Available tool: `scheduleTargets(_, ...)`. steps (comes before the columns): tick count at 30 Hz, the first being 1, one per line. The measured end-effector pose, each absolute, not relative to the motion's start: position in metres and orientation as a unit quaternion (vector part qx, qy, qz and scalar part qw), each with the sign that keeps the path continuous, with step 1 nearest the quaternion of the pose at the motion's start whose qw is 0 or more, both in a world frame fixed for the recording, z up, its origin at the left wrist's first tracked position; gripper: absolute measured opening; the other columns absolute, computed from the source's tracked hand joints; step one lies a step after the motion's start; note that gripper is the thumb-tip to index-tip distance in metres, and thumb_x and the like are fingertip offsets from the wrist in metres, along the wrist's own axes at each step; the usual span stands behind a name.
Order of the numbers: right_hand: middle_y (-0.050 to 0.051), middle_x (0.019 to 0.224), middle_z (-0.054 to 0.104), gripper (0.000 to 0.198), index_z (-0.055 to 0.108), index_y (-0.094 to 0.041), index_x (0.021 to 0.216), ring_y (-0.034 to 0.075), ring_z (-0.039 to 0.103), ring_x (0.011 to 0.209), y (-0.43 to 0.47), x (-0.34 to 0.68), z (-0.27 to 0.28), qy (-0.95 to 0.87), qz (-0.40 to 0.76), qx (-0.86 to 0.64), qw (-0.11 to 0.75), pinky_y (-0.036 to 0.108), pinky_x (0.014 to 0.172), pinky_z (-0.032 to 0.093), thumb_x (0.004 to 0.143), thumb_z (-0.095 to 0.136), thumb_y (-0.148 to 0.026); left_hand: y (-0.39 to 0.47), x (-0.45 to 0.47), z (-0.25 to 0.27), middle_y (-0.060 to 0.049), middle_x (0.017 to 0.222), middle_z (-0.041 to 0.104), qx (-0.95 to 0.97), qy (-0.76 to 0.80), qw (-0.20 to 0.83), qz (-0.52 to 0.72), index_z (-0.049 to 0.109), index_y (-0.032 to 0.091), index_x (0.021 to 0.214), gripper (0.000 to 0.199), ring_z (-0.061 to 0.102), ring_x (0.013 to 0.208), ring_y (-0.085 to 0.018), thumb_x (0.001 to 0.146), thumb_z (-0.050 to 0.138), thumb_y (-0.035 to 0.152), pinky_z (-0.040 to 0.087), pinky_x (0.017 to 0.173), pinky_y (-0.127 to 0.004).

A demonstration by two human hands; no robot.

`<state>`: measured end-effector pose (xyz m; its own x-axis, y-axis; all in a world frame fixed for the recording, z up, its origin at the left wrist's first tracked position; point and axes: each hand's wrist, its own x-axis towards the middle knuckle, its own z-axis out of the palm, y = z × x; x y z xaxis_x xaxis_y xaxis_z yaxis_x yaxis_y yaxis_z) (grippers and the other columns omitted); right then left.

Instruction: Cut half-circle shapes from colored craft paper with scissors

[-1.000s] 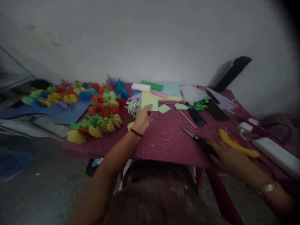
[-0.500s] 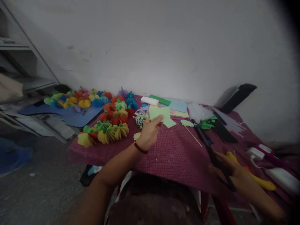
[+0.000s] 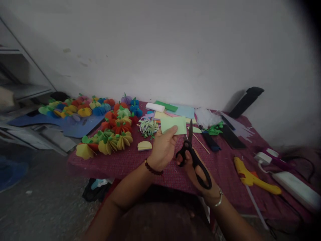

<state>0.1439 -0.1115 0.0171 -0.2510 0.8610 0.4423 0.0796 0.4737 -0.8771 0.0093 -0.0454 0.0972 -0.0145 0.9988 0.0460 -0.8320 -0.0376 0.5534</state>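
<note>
My left hand [image 3: 164,147] pinches a light green paper piece [image 3: 178,124] between thumb and fingers, above the middle of the table. Black-handled scissors [image 3: 192,152] are in my right hand [image 3: 197,172], with fingers through the loops. Their blades are apart and point up beside the right edge of the paper. Behind the paper lie a pile of curly paper strips [image 3: 148,127] and yellow sheets [image 3: 159,115]. A cut green paper shape [image 3: 194,130] rests by a thin stick [image 3: 202,144]. Left of my left wrist sits a small stack of rounded yellow pieces [image 3: 144,145].
Many colourful paper pumpkins [image 3: 117,125] cover the left of the table [image 3: 213,177] and a blue board [image 3: 75,129]. At right are a yellow glue gun [image 3: 255,179], a white power strip [image 3: 297,190] and a clear plastic bag [image 3: 207,117]. A wall [image 3: 160,60] stands behind.
My right hand has brought the scissors from the table's right side over to the paper, and their blades now stand apart. My left hand still holds the green paper.
</note>
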Motion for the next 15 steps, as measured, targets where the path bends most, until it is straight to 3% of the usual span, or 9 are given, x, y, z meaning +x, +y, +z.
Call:
scheduleTargets(6,0.009,0.106,0.065,0.057,0.053,-0.029,0.138,0.026,0.061,0.096,-0.114,0.14,0.031,-0.591,0.489,-0.332,0.549,0.041,0.083,0.052,0.092,0.053,-0.063,-0.049,0.018,0.096,0.001,0.086,0.075,0.202,0.188,0.662,0.697,0.071,0.018,0.092,0.03,0.068,0.08,-0.01,0.065,0.084,0.015,0.05,0.081,-0.024)
scheduleTargets(15,0.007,0.089,0.063,0.056,0.061,-0.028,0.125,0.026,0.059,0.085,-0.11,0.128,0.029,-0.574,0.483,-0.334,0.57,0.041,0.072,0.049,0.088,0.054,-0.07,-0.051,0.02,0.092,0.0,0.085,0.075,0.196,0.188,0.659,0.701,0.069,0.018,0.089,0.03,0.068,0.08,-0.011,0.064,0.084,0.015,0.049,0.08,-0.024)
